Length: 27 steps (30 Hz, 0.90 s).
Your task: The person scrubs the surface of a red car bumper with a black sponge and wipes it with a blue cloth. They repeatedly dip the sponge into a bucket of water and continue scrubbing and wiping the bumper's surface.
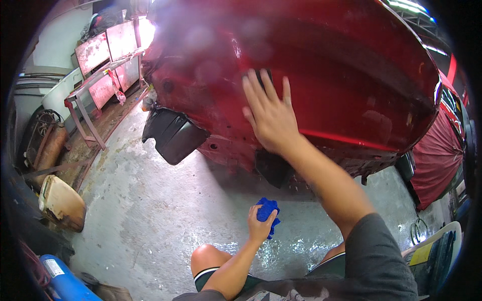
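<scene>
Pale grey concrete floor [150,200] is spreading through the middle of the frame, and near the lower edge it is shining as if wet. Across the upper centre and upper right, a red car body [346,90] is filling much of the view, with a black flap [175,135] hanging at its lower left side. In the centre, the right hand [273,120] is opening its fingers wide, with the palm facing the red surface; I cannot tell whether it is touching or only hovering very near. Behind the fingertips, a small dark patch is showing. Below the centre, the left hand [258,226] is gripping a crumpled blue cloth [267,213], its fingers closing around it above the floor.

About the containers: at the left of the frame, a cream plastic container [65,203] with brown stains is standing on the floor, and its content I cannot tell. Above it, a rusty cylinder [53,145] is leaning near a metal stand [83,118]. In the lower left corner, a blue cylinder [70,281] with a white label is lying partly in view. At the lower right, a white container [457,230] is holding dark objects and a flat yellow piece [420,254]; their kind is not clear.
</scene>
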Each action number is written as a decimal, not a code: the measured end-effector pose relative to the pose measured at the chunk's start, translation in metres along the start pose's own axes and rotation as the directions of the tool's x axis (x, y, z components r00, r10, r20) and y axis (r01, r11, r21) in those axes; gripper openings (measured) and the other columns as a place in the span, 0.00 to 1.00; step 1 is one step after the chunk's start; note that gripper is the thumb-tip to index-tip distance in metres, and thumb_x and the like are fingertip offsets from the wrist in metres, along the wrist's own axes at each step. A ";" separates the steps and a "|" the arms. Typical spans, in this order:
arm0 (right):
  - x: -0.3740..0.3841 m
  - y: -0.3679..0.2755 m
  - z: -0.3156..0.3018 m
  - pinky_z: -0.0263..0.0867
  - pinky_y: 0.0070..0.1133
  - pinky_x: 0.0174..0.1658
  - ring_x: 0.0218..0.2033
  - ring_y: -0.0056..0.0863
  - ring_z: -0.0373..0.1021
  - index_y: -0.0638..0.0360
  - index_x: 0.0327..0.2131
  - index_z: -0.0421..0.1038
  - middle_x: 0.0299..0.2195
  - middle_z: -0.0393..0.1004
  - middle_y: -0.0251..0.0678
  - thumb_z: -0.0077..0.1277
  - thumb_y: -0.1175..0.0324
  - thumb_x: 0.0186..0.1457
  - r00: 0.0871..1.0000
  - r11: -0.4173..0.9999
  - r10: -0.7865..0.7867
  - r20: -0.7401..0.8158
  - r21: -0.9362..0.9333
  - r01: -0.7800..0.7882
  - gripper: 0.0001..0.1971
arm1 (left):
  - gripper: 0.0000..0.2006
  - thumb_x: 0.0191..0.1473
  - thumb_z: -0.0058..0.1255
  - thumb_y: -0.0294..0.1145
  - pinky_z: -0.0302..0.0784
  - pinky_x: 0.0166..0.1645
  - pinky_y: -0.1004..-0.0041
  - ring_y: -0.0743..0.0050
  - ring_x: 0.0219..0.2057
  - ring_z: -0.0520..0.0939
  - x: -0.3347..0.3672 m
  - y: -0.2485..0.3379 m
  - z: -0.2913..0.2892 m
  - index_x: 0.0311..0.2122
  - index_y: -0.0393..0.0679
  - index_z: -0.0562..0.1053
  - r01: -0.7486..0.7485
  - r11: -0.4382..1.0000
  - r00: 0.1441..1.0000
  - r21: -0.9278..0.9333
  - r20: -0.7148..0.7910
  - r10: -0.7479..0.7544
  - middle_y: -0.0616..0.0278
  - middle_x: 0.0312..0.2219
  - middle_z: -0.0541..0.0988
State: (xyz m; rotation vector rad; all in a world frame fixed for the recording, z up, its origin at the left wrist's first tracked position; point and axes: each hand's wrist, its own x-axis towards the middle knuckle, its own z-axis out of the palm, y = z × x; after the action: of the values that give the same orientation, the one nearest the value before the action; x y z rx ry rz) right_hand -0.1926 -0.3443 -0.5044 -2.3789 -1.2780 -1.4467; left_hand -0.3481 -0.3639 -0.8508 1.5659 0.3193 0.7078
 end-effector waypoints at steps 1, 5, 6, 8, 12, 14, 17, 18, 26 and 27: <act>0.033 0.001 -0.002 0.37 0.59 0.77 0.80 0.43 0.47 0.55 0.76 0.57 0.78 0.55 0.39 0.43 0.54 0.75 0.998 0.999 0.030 -0.057 0.022 -0.029 0.32 | 0.23 0.52 0.77 0.41 0.77 0.51 0.57 0.48 0.42 0.82 -0.001 -0.002 -0.001 0.43 0.36 0.77 0.014 1.000 1.000 -0.002 -0.003 -0.014 0.49 0.39 0.80; 0.034 -0.003 0.011 0.34 0.58 0.78 0.80 0.42 0.46 0.55 0.75 0.59 0.78 0.56 0.39 0.44 0.53 0.74 0.997 0.995 0.069 -0.043 0.078 -0.066 0.31 | 0.23 0.53 0.76 0.42 0.77 0.52 0.57 0.49 0.43 0.83 -0.008 -0.003 0.005 0.44 0.36 0.77 0.087 0.995 0.996 -0.055 0.004 -0.086 0.50 0.39 0.81; 0.011 -0.007 0.012 0.34 0.58 0.78 0.80 0.42 0.47 0.55 0.74 0.60 0.78 0.56 0.40 0.44 0.53 0.74 0.998 0.996 0.060 -0.024 0.071 -0.058 0.31 | 0.24 0.53 0.76 0.42 0.77 0.51 0.58 0.50 0.43 0.83 -0.003 -0.007 0.002 0.44 0.36 0.77 0.069 0.997 0.997 -0.022 0.020 -0.069 0.50 0.40 0.81; -0.039 -0.011 0.011 0.33 0.58 0.78 0.80 0.41 0.47 0.55 0.73 0.62 0.78 0.57 0.39 0.44 0.53 0.74 0.998 0.998 0.038 0.057 0.056 -0.041 0.31 | 0.24 0.54 0.76 0.43 0.77 0.52 0.59 0.53 0.44 0.83 -0.003 -0.021 0.001 0.46 0.37 0.77 0.082 0.997 0.995 -0.008 0.064 -0.081 0.52 0.41 0.81; -0.108 0.004 -0.018 0.39 0.61 0.76 0.78 0.42 0.54 0.55 0.70 0.67 0.74 0.64 0.42 0.45 0.54 0.73 0.977 0.994 -0.015 0.214 0.109 -0.009 0.28 | 0.24 0.59 0.73 0.46 0.78 0.56 0.57 0.59 0.48 0.83 -0.019 -0.009 0.021 0.51 0.42 0.77 0.401 0.862 0.912 -0.311 0.222 -0.345 0.57 0.47 0.81; -0.122 -0.023 -0.048 0.46 0.61 0.74 0.71 0.47 0.62 0.56 0.68 0.69 0.69 0.70 0.42 0.47 0.55 0.72 0.961 0.967 -0.025 0.275 0.250 -0.047 0.26 | 0.24 0.63 0.67 0.52 0.80 0.56 0.55 0.62 0.48 0.83 -0.009 -0.027 0.010 0.54 0.45 0.76 0.499 0.725 0.866 -0.475 0.249 -0.433 0.60 0.48 0.82; -0.222 -0.048 -0.050 0.50 0.49 0.75 0.72 0.49 0.61 0.55 0.68 0.70 0.70 0.69 0.44 0.49 0.60 0.72 0.920 0.789 0.174 0.350 0.509 -0.343 0.25 | 0.30 0.67 0.53 0.68 0.84 0.51 0.59 0.64 0.46 0.85 -0.001 -0.002 0.013 0.55 0.50 0.77 0.493 0.337 0.818 -0.802 0.295 -0.494 0.63 0.46 0.84; -0.268 -0.049 -0.042 0.55 0.47 0.73 0.70 0.50 0.64 0.56 0.68 0.70 0.66 0.73 0.46 0.41 0.57 0.76 0.856 0.665 0.321 0.406 0.546 -0.509 0.25 | 0.30 0.68 0.52 0.69 0.84 0.50 0.60 0.64 0.46 0.85 0.005 -0.004 0.013 0.55 0.50 0.77 0.558 0.348 0.798 -0.754 0.371 -0.476 0.63 0.45 0.84; -0.551 -0.039 -0.026 0.77 0.30 0.34 0.40 0.26 0.79 0.59 0.57 0.77 0.42 0.82 0.35 0.57 0.64 0.70 -0.380 -0.709 0.581 0.720 0.217 -0.671 0.16 | 0.19 0.67 0.59 0.52 0.85 0.39 0.67 0.67 0.39 0.88 -0.014 -0.040 0.031 0.51 0.47 0.79 0.681 0.593 0.732 -0.430 0.414 -0.541 0.62 0.40 0.86; -0.558 -0.035 -0.028 0.76 0.28 0.30 0.38 0.24 0.79 0.59 0.56 0.77 0.40 0.81 0.33 0.60 0.68 0.67 -0.377 -0.692 0.605 0.702 0.229 -0.685 0.16 | 0.18 0.67 0.60 0.50 0.85 0.39 0.68 0.66 0.38 0.88 -0.019 -0.027 0.038 0.50 0.47 0.79 0.675 0.632 0.736 -0.380 0.411 -0.538 0.61 0.40 0.86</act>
State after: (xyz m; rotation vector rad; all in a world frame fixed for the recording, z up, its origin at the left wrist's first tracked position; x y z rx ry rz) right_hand -0.3515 -0.6747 -0.9275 -1.4618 0.6462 0.1211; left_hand -0.3340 -0.4014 -0.8813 0.9157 0.4033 0.0143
